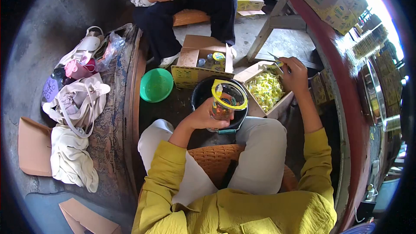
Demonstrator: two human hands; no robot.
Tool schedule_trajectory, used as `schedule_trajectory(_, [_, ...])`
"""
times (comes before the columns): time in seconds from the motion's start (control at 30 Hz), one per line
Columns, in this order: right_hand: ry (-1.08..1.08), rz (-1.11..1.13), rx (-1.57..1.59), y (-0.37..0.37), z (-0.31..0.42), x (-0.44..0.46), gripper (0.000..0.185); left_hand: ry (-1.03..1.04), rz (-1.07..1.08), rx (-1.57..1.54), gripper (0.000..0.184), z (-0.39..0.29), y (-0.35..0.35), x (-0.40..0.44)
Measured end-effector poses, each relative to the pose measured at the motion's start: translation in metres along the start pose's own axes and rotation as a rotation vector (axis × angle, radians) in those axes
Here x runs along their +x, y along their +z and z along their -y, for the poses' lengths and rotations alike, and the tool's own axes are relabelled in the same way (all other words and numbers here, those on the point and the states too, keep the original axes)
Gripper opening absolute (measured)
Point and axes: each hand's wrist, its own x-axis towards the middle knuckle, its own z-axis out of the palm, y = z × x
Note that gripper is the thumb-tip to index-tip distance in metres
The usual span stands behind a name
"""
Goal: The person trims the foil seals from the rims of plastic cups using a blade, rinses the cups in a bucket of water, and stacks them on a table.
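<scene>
My left hand [204, 115] is wrapped round a clear plastic cup [222, 112] with a yellow rim, held above a black bucket [198, 95]. Something dark and colourful shows inside the cup. To the right, my right hand [294, 76] is closed on scissors [274, 57], whose blades point up and left. Below and left of that hand, an open cardboard box [247, 74] holds many yellow scraps. Another open box [185, 77], beyond the bucket, has clear cups inside, one with a yellow lid.
A green basin [156, 85] is on the floor at left. Bags [86, 99] and a white cloth [69, 151] lie on the patterned surface farther left. Another person [182, 8] sits opposite. A wooden stool [263, 37] and stacked yellow boxes [325, 0] are at upper right.
</scene>
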Motion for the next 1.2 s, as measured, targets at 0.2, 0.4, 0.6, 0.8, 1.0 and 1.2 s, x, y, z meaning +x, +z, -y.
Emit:
schedule_trajectory(0.2, [0.083, 0.531, -0.545, 0.052, -0.125, -0.053, 0.014, -0.031, -0.066, -0.038, 0.069, 0.007, -0.002, 0.001])
schedule_trajectory(0.4, [0.01, 0.65, -0.66, 0.096, -0.177, -0.092, 0.011, -0.074, -0.081, -0.028, 0.063, 0.011, -0.008, 0.01])
schedule_trajectory(0.6, [0.178, 0.642, -0.613, 0.093, -0.159, -0.076, 0.011, -0.107, -0.118, 0.058, 0.062, 0.015, -0.011, 0.02])
schedule_trajectory(0.8, [0.326, 0.361, 0.385, 0.054, -0.065, -0.008, 0.039, -0.119, -0.076, -0.002, 0.072, 0.013, -0.009, 0.015])
schedule_trajectory(1.0, [-0.141, 0.42, 0.479, -0.018, 0.044, 0.033, 0.038, -0.093, -0.039, -0.026, 0.06, 0.006, -0.006, 0.01])
schedule_trajectory(1.2, [-0.576, 0.407, 0.195, -0.029, 0.09, 0.04, 0.043, -0.114, 0.04, 0.005, 0.055, 0.005, -0.006, 0.008])
